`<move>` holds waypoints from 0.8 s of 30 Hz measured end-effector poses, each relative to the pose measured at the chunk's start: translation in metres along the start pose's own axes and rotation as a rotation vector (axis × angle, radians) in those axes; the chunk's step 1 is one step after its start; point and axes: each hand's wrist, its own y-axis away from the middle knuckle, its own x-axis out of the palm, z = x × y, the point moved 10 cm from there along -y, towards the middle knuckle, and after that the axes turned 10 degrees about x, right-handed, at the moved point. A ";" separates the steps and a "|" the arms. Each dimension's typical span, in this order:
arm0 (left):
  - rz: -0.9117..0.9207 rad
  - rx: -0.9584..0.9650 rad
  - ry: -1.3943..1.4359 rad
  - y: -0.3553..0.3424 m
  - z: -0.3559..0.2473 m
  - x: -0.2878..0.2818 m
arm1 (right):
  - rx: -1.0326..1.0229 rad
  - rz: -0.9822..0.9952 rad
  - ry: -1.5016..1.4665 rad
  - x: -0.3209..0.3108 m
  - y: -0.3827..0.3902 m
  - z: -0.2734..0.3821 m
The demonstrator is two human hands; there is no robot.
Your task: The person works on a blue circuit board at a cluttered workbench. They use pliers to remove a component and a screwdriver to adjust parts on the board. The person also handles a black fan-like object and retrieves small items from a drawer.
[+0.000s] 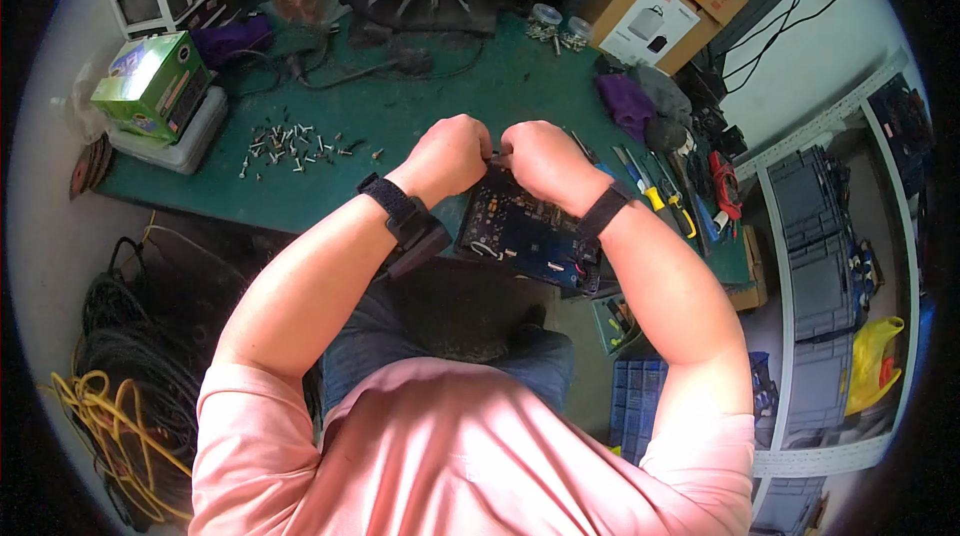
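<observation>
Green table [335, 194] stretching across. Circuit board [520, 228] lying at its near edge, on the person's side of the fingers [484, 144]. Left hand [452, 158] and right hand [545, 161] meeting by the board's far end, fingers curling nearly closed; cannot tell what they are pinching.

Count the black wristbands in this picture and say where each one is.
2: one wristband around the wrist of the left hand, the other wristband around the wrist of the right hand.
</observation>
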 end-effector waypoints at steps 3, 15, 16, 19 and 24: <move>-0.014 0.016 -0.008 -0.005 0.000 0.008 | -0.040 -0.014 -0.090 -0.004 0.001 0.000; -0.070 0.055 0.001 -0.012 -0.010 0.010 | 0.026 -0.095 -0.291 -0.006 0.009 -0.017; -0.060 0.044 -0.005 -0.012 -0.011 0.010 | 0.072 -0.088 -0.350 -0.006 0.009 -0.022; -0.056 0.014 0.012 -0.010 -0.008 0.010 | 0.156 -0.090 -0.452 -0.004 0.008 -0.031; -0.083 -0.022 -0.016 -0.007 -0.007 0.011 | 0.277 -0.036 -0.485 0.005 0.004 -0.041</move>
